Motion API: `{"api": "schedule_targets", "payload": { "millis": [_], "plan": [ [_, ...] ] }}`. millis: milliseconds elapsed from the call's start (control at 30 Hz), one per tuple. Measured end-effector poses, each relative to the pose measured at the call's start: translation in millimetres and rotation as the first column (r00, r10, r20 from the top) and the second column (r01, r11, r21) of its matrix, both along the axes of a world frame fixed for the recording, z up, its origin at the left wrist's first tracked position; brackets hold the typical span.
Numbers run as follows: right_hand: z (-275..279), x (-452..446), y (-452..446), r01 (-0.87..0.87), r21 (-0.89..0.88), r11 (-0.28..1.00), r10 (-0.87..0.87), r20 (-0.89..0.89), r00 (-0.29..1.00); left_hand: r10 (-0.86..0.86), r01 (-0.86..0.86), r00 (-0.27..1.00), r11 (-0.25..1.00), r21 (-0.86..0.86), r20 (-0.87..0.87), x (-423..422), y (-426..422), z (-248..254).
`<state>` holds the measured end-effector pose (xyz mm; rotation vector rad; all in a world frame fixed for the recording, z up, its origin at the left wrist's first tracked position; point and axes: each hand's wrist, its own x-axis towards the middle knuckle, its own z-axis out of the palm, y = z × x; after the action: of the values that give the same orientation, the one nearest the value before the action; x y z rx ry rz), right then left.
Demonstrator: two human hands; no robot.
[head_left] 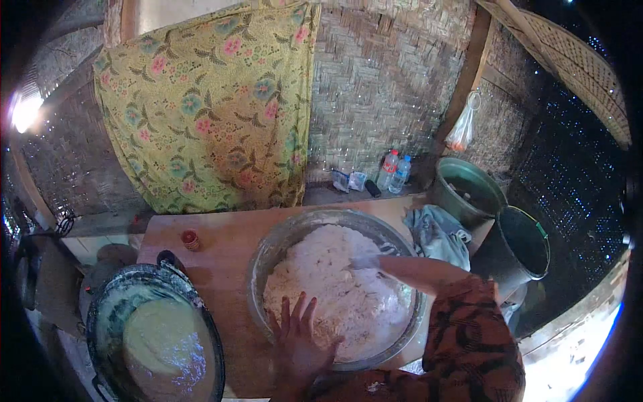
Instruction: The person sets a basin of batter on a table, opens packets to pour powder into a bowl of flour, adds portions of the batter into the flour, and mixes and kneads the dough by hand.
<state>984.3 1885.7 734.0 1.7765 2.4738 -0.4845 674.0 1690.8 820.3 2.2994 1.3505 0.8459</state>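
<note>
A wide metal basin (258, 268) stands on the wooden table, full of a pale, crumbly, flour-like mass (328, 281). My right hand (366, 262) reaches into this mass from the right; it looks whitish and blurred, and its fingers are hidden, so their shape is unclear. Spread fingers show on my left hand (298, 342), which lies over the basin's near left rim, with fingertips at the edge of the mass. Nothing shows in that hand. Left of the basin sits a dark wok-like pan (94, 335) holding a pale yellowish batter (157, 335).
A small red-topped container (191, 240) stands on the wooden table (221, 281). Behind the basin are two plastic bottles (394, 173). At the right are a grey cloth (439, 234), a green bucket (469, 174) and a dark bucket (519, 244). A patterned curtain (214, 107) hangs behind.
</note>
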Motion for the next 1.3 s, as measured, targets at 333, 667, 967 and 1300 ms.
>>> {"api": "schedule_targets", "payload": {
  "millis": [333, 667, 967, 1300],
  "plan": [
    [68.9, -113.1, -54.9, -0.316, -0.184, 0.931, 0.306, -0.081, 0.948, 0.038, -0.038, 0.999, 0.991, 0.128, 0.005, -1.4, -6.1, -5.8],
    [123.1, -38.2, -162.3, -0.244, 0.005, 0.97, 0.243, 0.039, 0.969, -0.016, 0.017, 1.0, 0.996, 0.087, -0.007, -4.5, -6.6, 1.5],
    [1.8, -6.0, -114.3, 0.018, -0.001, 1.0, -0.018, 0.023, 1.0, -0.045, 0.044, 0.999, 0.996, 0.073, 0.02, -4.0, -2.3, 6.2],
    [54.3, -101.0, -54.9, -0.131, -0.112, 0.985, 0.119, -0.112, 0.987, -0.025, -0.004, 0.982, 0.989, 0.148, 0.188, -6.0, -8.0, -15.4]
  ]
}}
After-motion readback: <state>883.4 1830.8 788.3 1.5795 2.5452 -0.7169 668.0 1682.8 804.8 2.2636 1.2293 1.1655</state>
